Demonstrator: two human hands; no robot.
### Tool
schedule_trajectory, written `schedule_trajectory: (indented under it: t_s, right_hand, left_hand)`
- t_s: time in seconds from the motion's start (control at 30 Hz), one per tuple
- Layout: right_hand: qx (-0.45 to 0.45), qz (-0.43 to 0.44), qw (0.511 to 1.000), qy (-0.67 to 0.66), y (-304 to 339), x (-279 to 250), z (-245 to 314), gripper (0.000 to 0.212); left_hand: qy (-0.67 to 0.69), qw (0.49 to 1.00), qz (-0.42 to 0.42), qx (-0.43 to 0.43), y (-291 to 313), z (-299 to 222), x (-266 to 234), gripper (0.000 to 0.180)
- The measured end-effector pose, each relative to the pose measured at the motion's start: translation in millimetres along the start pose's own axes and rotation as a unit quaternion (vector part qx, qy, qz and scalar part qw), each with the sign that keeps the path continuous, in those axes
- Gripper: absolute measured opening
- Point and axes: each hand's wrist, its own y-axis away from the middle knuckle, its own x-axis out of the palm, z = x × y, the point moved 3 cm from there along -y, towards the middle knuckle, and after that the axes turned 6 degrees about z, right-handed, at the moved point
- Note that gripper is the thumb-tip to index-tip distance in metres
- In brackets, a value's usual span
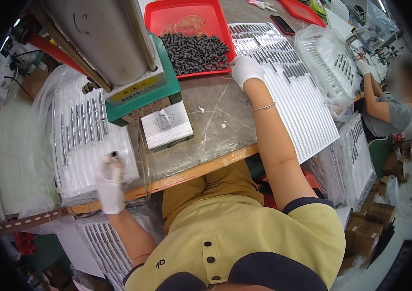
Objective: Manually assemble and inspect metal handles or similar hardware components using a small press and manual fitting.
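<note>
My left hand [111, 186], in a white glove and slightly blurred, is closed over the near part of the left white ribbed tray [87, 162]. A small black-ended piece [114, 154] sticks out of its fingers; the rest of it is hidden. My right hand [247, 72], also gloved, is at the right rim of the red tray [186, 13], its fingers drawn together. Whatever they hold is hidden. Small dark tubular sleeves [191, 52] lie heaped in the red tray. Between my hands stands a green press [143, 97] above a metal block with a short upright post [164, 119].
Metal rods [84, 121] lie in the left ribbed tray. Shorter metal pieces fill the far part of the right ribbed tray [293, 102]. A phone [282, 24] lies beyond it. Bagged trays [327, 63] and a co-worker [385, 104] are at the right. The table's wooden edge [201, 169] runs before me.
</note>
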Motion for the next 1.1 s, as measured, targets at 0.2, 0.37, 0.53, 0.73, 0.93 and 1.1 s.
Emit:
schedule_trajectory:
  t_s: [0.2,0.37,0.53,0.73,0.93,1.1]
  right_hand:
    - [-0.083,-0.008,0.996,0.010,11,-7,24,0.020]
    - [-0.118,-0.026,0.993,-0.015,10,0,33,0.019]
    - [-0.123,-0.052,0.991,-0.009,10,2,29,0.018]
    - [-0.128,-0.061,0.990,0.006,7,10,23,0.017]
    - [-0.120,-0.063,0.984,-0.118,36,-14,25,0.019]
    - [-0.273,0.011,0.914,-0.300,128,-42,9,0.015]
  left_hand:
    - [0.023,0.984,0.169,0.052,-6,23,80,0.024]
    - [0.078,0.977,0.196,-0.027,-9,21,108,0.025]
    - [0.033,0.978,0.205,0.011,-20,16,121,0.026]
    - [0.024,0.979,0.203,0.014,-16,18,122,0.027]
    - [-0.025,0.984,0.167,0.060,-23,13,130,0.024]
    - [-0.103,0.978,0.159,0.088,-33,7,147,0.021]
